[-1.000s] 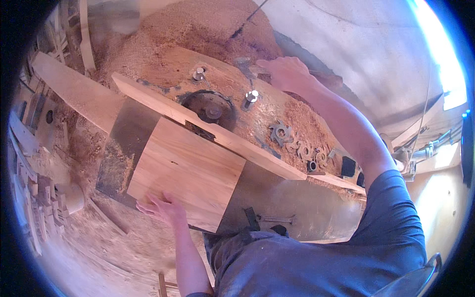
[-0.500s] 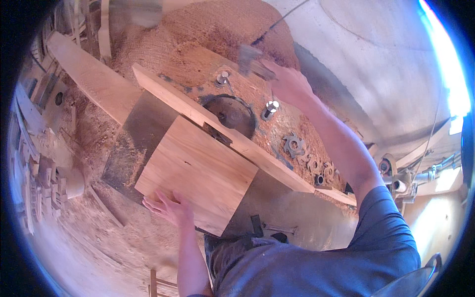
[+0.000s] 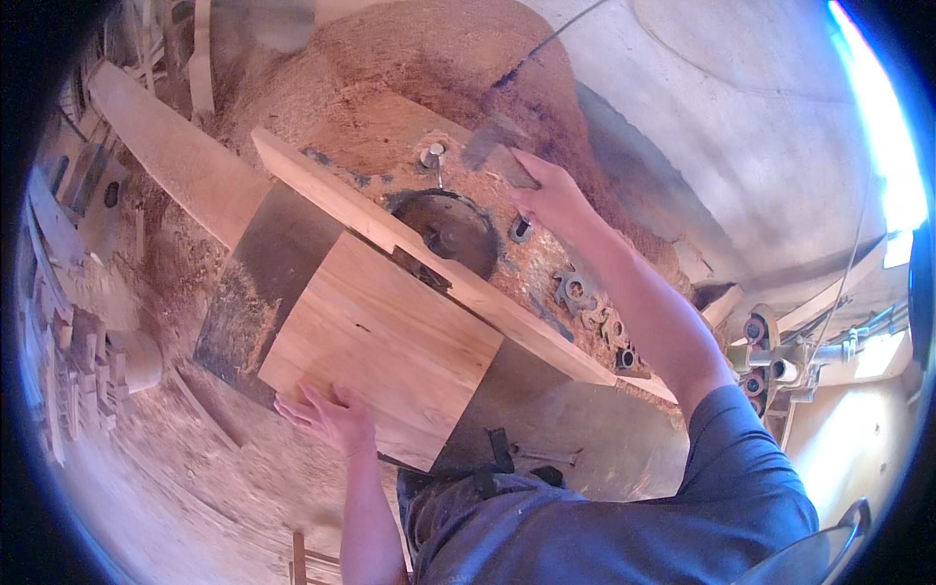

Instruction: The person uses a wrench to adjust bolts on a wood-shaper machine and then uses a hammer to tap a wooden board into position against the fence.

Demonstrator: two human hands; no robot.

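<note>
My right hand is closed round a brush with a wooden-looking block and dark, motion-blurred bristles. It is over the far side of the machine table, behind the wooden fence, beside a bolt that it partly covers. On the near side of the fence lies a square, pale wooden board. My left hand rests with fingers spread on that board's near left edge. A round dark opening with a spindle or cutter sits behind the fence.
Several toothed cutter heads lie among shavings right of the opening. Another bolt stands beyond it. A large sawdust heap rises behind. A wrench lies near my body. A long plank extends left; stacked wood pieces stand lower left.
My right hand and the brush have come a little nearer, now partly hiding the bolt beside them. My left hand stays on the board's edge. The whole view has shifted slightly.
</note>
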